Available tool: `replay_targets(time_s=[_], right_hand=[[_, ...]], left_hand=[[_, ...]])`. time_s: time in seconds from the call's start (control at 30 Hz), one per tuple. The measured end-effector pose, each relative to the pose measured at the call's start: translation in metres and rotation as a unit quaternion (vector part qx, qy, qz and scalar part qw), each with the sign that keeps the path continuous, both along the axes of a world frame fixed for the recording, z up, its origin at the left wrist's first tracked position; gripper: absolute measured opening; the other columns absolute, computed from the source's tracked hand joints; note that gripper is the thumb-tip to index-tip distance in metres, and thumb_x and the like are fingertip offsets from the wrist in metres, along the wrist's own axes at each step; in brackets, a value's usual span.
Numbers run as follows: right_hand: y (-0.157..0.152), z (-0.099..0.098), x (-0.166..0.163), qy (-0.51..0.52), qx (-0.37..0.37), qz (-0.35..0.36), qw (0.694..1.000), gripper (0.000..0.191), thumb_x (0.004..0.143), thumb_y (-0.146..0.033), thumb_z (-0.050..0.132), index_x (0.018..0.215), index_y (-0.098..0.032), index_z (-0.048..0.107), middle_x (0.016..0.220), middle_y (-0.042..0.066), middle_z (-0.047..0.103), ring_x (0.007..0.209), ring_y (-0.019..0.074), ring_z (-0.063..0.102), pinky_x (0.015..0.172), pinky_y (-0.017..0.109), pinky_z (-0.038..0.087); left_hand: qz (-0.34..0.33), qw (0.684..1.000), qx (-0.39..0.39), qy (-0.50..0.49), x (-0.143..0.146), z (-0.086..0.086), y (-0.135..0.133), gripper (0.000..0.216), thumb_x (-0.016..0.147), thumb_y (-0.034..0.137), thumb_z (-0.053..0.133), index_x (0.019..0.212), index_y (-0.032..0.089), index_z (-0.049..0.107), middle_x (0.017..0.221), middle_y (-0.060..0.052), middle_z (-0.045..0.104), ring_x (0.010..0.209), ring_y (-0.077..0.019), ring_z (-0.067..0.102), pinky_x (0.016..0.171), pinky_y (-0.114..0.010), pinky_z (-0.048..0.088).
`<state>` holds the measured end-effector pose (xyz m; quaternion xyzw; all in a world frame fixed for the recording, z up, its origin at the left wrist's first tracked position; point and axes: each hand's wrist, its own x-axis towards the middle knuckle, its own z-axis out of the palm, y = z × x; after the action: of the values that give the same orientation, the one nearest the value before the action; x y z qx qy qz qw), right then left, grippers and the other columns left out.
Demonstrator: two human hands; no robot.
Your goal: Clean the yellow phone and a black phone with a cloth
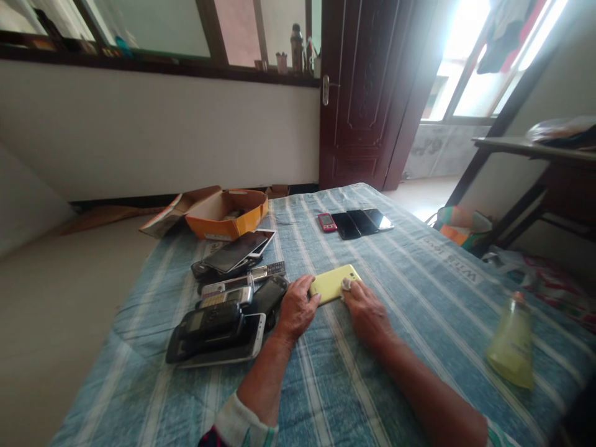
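Observation:
A yellow mobile phone [331,283] lies back side up on the striped cloth in front of me, its camera at the far right end. Fingers and thumb of my left hand [297,308] grip its left end. My right hand [367,310] presses a small white wad [346,284], perhaps tissue or cloth, onto the phone's right end. Left of my left hand is a heap of old phones, among them a large one with a silver edge [251,344], a keypad phone [226,297] and a black smartphone [235,251].
An open orange cardboard box [218,228] stands at the far left of the bed-like surface [321,397]. Farther back, a small red phone [327,222] lies beside several dark smartphones [347,225]. On the right stands a bottle of yellowish liquid [512,347].

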<state>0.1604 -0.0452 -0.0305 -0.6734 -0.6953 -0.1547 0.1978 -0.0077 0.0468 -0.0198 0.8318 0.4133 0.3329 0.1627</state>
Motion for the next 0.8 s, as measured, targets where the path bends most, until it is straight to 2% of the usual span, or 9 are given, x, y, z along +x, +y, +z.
replay_targets(time_s=[0.1, 0.2, 0.33, 0.43, 0.67, 0.8], right_hand=[[0.002, 0.006, 0.018, 0.018, -0.028, -0.055, 0.998, 0.032, 0.093, -0.01, 0.041, 0.115, -0.013, 0.064, 0.114, 0.013, 0.062, 0.108, 0.0232, 0.054, 0.094, 0.033, 0.046], [0.004, 0.006, 0.019, 0.013, -0.03, -0.083, 0.996, 0.034, 0.092, -0.008, 0.041, 0.116, -0.014, 0.064, 0.115, 0.013, 0.062, 0.108, 0.0233, 0.054, 0.096, 0.033, 0.045], [0.001, -0.005, -0.004, -0.04, -0.009, -0.061, 0.997, 0.035, 0.09, -0.006, 0.042, 0.117, -0.011, 0.063, 0.114, 0.016, 0.062, 0.107, 0.026, 0.055, 0.093, 0.037, 0.047], [0.0, -0.009, -0.017, -0.054, 0.008, -0.031, 0.998, 0.038, 0.089, -0.006, 0.044, 0.122, -0.014, 0.061, 0.119, 0.014, 0.061, 0.113, 0.0264, 0.053, 0.094, 0.037, 0.045], [0.013, 0.01, 0.016, 0.012, -0.071, -0.103, 0.992, 0.033, 0.093, -0.008, 0.039, 0.114, -0.013, 0.064, 0.114, 0.014, 0.062, 0.106, 0.024, 0.054, 0.093, 0.033, 0.043], [0.029, 0.018, 0.01, 0.007, -0.096, -0.09, 0.991, 0.034, 0.092, -0.007, 0.039, 0.116, -0.012, 0.062, 0.111, 0.015, 0.062, 0.104, 0.0255, 0.053, 0.09, 0.036, 0.043]], left_hand=[[0.001, 1.0, -0.005, 0.005, 0.0, 0.001, -0.001, 0.04, 0.072, 0.017, 0.065, 0.112, 0.017, 0.062, 0.117, -0.01, 0.066, 0.109, -0.0259, 0.061, 0.099, -0.044, 0.048], [0.003, 1.0, -0.01, 0.01, 0.0, 0.003, -0.003, 0.04, 0.072, 0.016, 0.065, 0.112, 0.015, 0.062, 0.118, -0.011, 0.065, 0.11, -0.0266, 0.06, 0.1, -0.044, 0.047], [0.004, 1.0, -0.003, 0.01, 0.0, 0.002, -0.004, 0.04, 0.072, 0.016, 0.065, 0.112, 0.016, 0.062, 0.119, -0.012, 0.065, 0.11, -0.0266, 0.06, 0.1, -0.044, 0.047], [0.008, 1.0, -0.004, 0.012, 0.0, 0.002, -0.004, 0.042, 0.072, 0.016, 0.066, 0.113, 0.014, 0.062, 0.118, -0.012, 0.065, 0.11, -0.0272, 0.06, 0.1, -0.044, 0.048], [0.009, 1.0, -0.017, 0.015, 0.0, 0.001, -0.003, 0.045, 0.071, 0.014, 0.067, 0.115, 0.01, 0.062, 0.119, -0.015, 0.065, 0.11, -0.0289, 0.059, 0.1, -0.046, 0.047], [0.011, 1.0, -0.012, 0.009, -0.001, 0.0, -0.003, 0.044, 0.071, 0.015, 0.067, 0.115, 0.011, 0.062, 0.118, -0.014, 0.065, 0.11, -0.029, 0.06, 0.1, -0.047, 0.047]])
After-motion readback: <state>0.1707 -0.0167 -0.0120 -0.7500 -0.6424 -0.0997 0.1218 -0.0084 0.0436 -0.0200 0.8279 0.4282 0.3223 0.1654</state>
